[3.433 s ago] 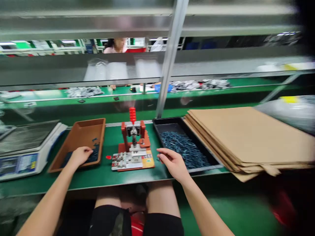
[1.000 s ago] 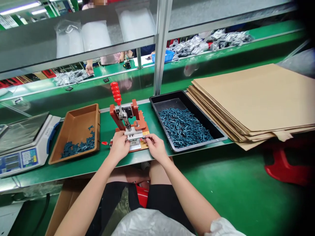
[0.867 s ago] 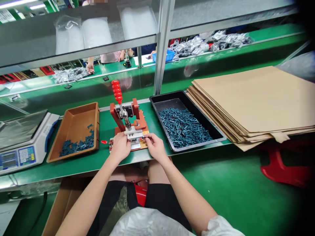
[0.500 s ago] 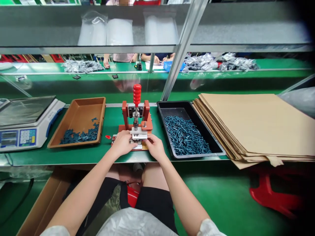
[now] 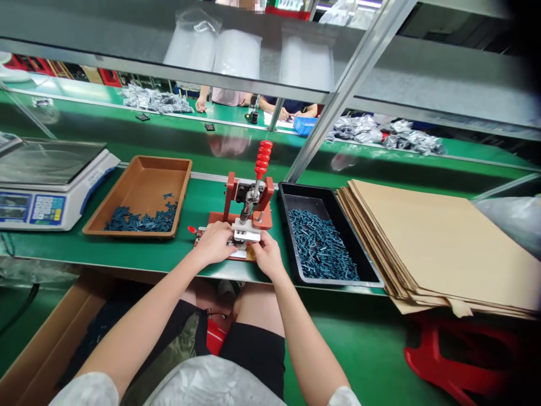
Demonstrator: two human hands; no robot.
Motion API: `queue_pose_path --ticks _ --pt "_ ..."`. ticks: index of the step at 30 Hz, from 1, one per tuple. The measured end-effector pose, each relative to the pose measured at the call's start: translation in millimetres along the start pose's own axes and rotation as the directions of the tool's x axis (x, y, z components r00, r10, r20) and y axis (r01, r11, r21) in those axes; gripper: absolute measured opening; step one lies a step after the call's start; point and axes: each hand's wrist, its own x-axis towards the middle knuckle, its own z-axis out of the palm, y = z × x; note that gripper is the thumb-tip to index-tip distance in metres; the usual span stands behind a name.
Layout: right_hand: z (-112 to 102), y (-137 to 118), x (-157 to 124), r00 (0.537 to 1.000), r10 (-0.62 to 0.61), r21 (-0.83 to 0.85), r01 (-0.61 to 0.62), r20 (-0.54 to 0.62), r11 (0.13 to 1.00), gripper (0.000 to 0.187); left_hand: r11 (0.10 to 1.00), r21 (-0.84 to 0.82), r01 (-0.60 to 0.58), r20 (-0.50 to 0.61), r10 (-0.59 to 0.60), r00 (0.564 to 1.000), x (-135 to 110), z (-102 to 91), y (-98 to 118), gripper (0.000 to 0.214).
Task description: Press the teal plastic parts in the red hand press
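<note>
Left hand (image 5: 214,242) palm down over the front of the toggle press (image 5: 236,194), fingers close together and curled onto the metal fixture on its base, fingertips out of sight. Right hand (image 5: 268,256) just beside the left, thumb and fingertips pinched together at the steel slide block (image 5: 246,232), the contents of the pinch hidden and too small to tell. Toggle press upright on the green counter (image 5: 127,254), red-gripped handle (image 5: 262,158) tilted up, small red-tipped pin (image 5: 192,229) sticking out from the left side of the base.

Just left of the press, a brown plastic tray (image 5: 143,186) holding a scattered layer of dark teal moulded parts (image 5: 139,221). Further left of the press, beyond that tray, a digital weighing scale (image 5: 46,208). Just right of the press, a black tray (image 5: 304,204) heaped with more teal parts (image 5: 319,245). Further right, past the black tray, a stack of flat cardboard sheets (image 5: 435,242). Below the press, off the counter's front edge, an open cardboard box (image 5: 51,344) to the left and a red stool (image 5: 448,361) to the right. Beyond the press, past a shelf of clear plastic bags (image 5: 236,53), a co-worker's hand (image 5: 200,104) on the far counter, near bagged silver parts (image 5: 154,100).
</note>
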Motion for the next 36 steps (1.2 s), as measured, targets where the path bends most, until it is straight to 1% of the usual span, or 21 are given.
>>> queue_pose_path --ticks 3,5,11,13,19,23,26,28,30,31,32,33,34,35,36 --pt "5.0 6.3 4.1 0.996 0.009 -0.015 -0.008 0.085 1.0 0.022 1.0 -0.005 -0.019 -0.044 0.019 0.999 -3.3 2.9 0.6 0.017" --pt "8.8 10.4 5.5 0.995 0.022 -0.035 -0.019 0.101 0.999 0.023 1.0 -0.02 -0.022 -0.059 0.02 0.998 -4.6 4.7 0.4 0.015" --pt "15.4 14.9 4.7 0.998 0.053 -0.091 -0.052 0.018 0.994 0.022 0.999 -0.018 -0.041 -0.081 0.04 0.996 -5.9 7.6 -1.7 0.016" --pt "16.0 14.5 4.6 0.999 0.049 -0.106 -0.048 0.007 0.993 0.02 0.998 -0.014 -0.053 -0.086 0.052 0.995 -6.7 8.1 -2.5 0.016" --pt "11.6 13.6 7.4 0.999 0.0 -0.134 0.006 0.047 0.991 0.022 0.997 -0.02 -0.075 -0.085 0.073 0.994 -9.6 8.3 -3.8 0.016" --pt "7.8 15.8 9.5 0.997 -0.04 -0.207 0.053 0.064 0.977 0.023 0.997 -0.016 -0.069 -0.096 0.067 0.993 -8.9 8.3 -3.1 0.018" --pt "7.7 16.8 9.1 0.992 -0.095 -0.242 0.113 0.081 0.964 0.023 0.998 -0.021 -0.064 -0.123 0.061 0.99 -11.0 10.3 -0.2 0.016" --pt "8.6 16.5 8.1 0.99 -0.114 -0.247 0.132 0.085 0.96 0.022 0.996 -0.036 -0.088 -0.167 0.08 0.983 -18.2 11.8 1.9 0.019" --pt "9.6 15.9 7.1 0.99 -0.118 -0.251 0.134 0.079 0.959 0.021 0.992 -0.048 -0.12 -0.266 0.103 0.959 -30.6 11.5 1.3 0.024" --pt "10.1 15.5 6.8 0.99 -0.119 -0.25 0.134 0.075 0.959 0.02 0.991 -0.051 -0.12 -0.342 0.095 0.935 -37.6 10.3 -1.0 0.025" --pt "10.5 15.1 6.5 0.99 -0.12 -0.248 0.135 0.075 0.959 0.02 0.993 -0.059 -0.097 -0.433 0.062 0.899 -44.1 8.2 -4.8 0.025" --pt "10.8 14.5 6.5 0.99 -0.122 -0.247 0.137 0.076 0.959 0.019 0.995 -0.083 -0.053 -0.524 0.002 0.852 -49.1 5.2 -10.0 0.025" --pt "10.9 13.9 6.5 0.989 -0.124 -0.248 0.14 0.078 0.959 0.019 0.991 -0.131 0.003 -0.601 -0.082 0.795 -51.8 1.8 -16.1 0.026" --pt "11.0 13.2 6.7 0.989 -0.126 -0.252 0.142 0.082 0.957 0.019 0.975 -0.214 0.056 -0.651 -0.185 0.736 -51.8 -1.6 -22.2 0.03" --pt "11.0 12.5 6.9 0.989 -0.126 -0.257 0.144 0.083 0.956 0.019 0.941 -0.325 0.094 -0.659 -0.296 0.692 -49.1 -4.4 -27.6 0.036"
